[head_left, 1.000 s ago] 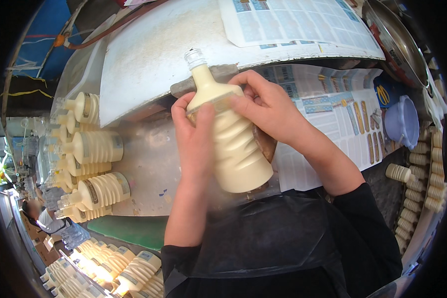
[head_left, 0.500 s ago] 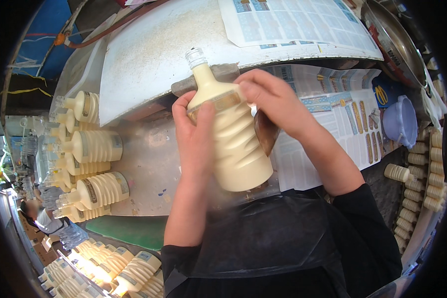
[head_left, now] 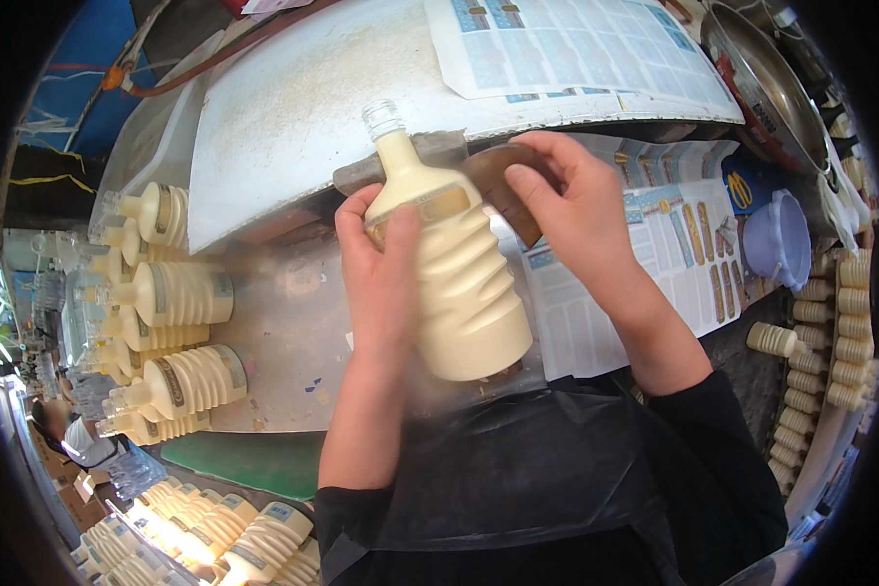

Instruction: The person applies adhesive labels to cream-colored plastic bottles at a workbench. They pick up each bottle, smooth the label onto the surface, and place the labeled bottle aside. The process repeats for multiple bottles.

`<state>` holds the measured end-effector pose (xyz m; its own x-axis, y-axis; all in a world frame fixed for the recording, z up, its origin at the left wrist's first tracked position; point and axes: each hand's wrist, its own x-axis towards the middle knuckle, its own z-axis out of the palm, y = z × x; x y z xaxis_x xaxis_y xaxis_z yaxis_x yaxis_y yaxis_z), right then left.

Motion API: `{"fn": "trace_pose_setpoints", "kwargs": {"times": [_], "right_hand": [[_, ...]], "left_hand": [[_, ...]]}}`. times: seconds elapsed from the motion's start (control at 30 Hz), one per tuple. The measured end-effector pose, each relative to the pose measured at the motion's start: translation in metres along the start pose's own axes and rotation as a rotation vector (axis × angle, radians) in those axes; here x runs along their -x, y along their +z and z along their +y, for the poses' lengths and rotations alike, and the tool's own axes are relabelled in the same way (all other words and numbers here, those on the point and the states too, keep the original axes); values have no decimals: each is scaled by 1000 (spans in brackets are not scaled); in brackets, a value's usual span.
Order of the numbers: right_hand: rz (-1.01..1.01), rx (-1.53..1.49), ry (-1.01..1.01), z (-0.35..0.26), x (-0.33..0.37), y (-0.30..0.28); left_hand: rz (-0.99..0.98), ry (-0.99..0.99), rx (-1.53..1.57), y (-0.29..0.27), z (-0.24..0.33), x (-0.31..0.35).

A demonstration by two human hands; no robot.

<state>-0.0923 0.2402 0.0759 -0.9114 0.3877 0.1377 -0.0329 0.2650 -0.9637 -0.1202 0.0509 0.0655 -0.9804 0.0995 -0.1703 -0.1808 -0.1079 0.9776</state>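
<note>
A cream bottle (head_left: 464, 293) with wavy ribs and a clear threaded neck leans in front of me, its neck pointing away. My left hand (head_left: 379, 254) is closed around its left side just below the shoulder, thumb on the front. Across that shoulder runs a gold label band (head_left: 441, 202), partly hidden by the thumb. In my right hand (head_left: 591, 210) is a flat brown scraper-like piece (head_left: 505, 186), pinched between thumb and fingers. It is close to the bottle's right shoulder; whether it touches, I cannot tell. Behind the neck lies a grey block (head_left: 358, 176).
Label sheets (head_left: 586, 327) cover the bench at right, beside a lilac bucket (head_left: 776, 239). More sheets (head_left: 576, 49) lie on the raised white board (head_left: 303, 107). Cream bottles (head_left: 181, 293) stand at left; others (head_left: 264, 542) fill the lower left, with rows (head_left: 801, 425) at far right.
My right hand has moved away from the label and turned, bringing the brown piece up beside the bottle's shoulder. The left hand keeps its hold; the bottle has hardly moved.
</note>
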Motion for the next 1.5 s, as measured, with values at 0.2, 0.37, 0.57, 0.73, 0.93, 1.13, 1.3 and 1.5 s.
{"fn": "trace_pose_setpoints", "kwargs": {"times": [0.2,0.37,0.57,0.73,0.93,1.13,1.3,1.5], "right_hand": [[-55,301,-671,-19,19,2],[-157,142,-597,-33,26,1],[-369,-81,97,-7,-10,-4],[-483,-94,208,6,-11,19],[-502,-20,253,0,-13,19],[-449,-71,221,3,-9,21],[-355,218,86,-14,-7,20],[-247,441,-138,-33,-4,33]], "left_hand": [[30,18,-37,-1,2,0],[-27,12,39,-11,-1,-1],[-91,-166,355,-12,-4,7],[-73,43,-69,-18,-4,6],[-32,-37,70,-19,-7,-1],[-55,-15,128,-23,-12,-4],[-51,-47,190,-21,-10,-4],[-45,-69,203,-21,-11,-3]]}}
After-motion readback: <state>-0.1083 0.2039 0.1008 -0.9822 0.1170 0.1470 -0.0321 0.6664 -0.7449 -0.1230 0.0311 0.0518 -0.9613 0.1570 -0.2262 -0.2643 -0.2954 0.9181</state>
